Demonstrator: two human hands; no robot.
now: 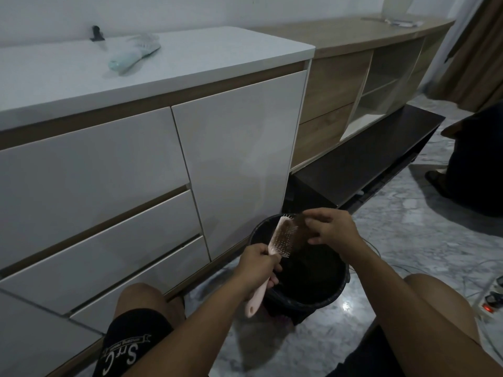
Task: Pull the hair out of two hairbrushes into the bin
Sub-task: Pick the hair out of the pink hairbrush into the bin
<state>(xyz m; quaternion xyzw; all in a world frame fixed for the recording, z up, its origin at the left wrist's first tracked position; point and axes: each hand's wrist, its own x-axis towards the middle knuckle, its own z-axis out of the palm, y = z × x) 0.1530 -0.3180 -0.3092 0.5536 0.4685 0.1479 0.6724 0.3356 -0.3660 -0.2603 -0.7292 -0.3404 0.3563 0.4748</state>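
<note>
I have the pink hairbrush (275, 251) by its handle in my left hand (258, 268), fingers wrapped round it, the bristled head tilted up over the black bin (321, 295) on the floor between my knees. My right hand (332, 227) is at the top of the brush head, fingertips pinching the brown clump of hair (299, 223) caught in the bristles. I judge that hair to be light, soft and clingy: it should peel off as a loose mat if I take it close to the bristle roots and draw along the pins rather than across them, and it may stick to my fingers instead of dropping, so it wants a shake right above the bin's mouth. The brush itself looks like stiff, light plastic, and the handle is the sound place to hold it. The second one, a pale green hairbrush (130, 57), lies on the white cabinet top (217, 50), well apart from me up to the left, just beside a small black object I cannot identify. To my right a power strip (490, 300) with a lit red switch sits on the marble floor with thin cables trailing near the bin; I would keep loose hair away from it. Nothing stands between my hands and the bin.
</note>
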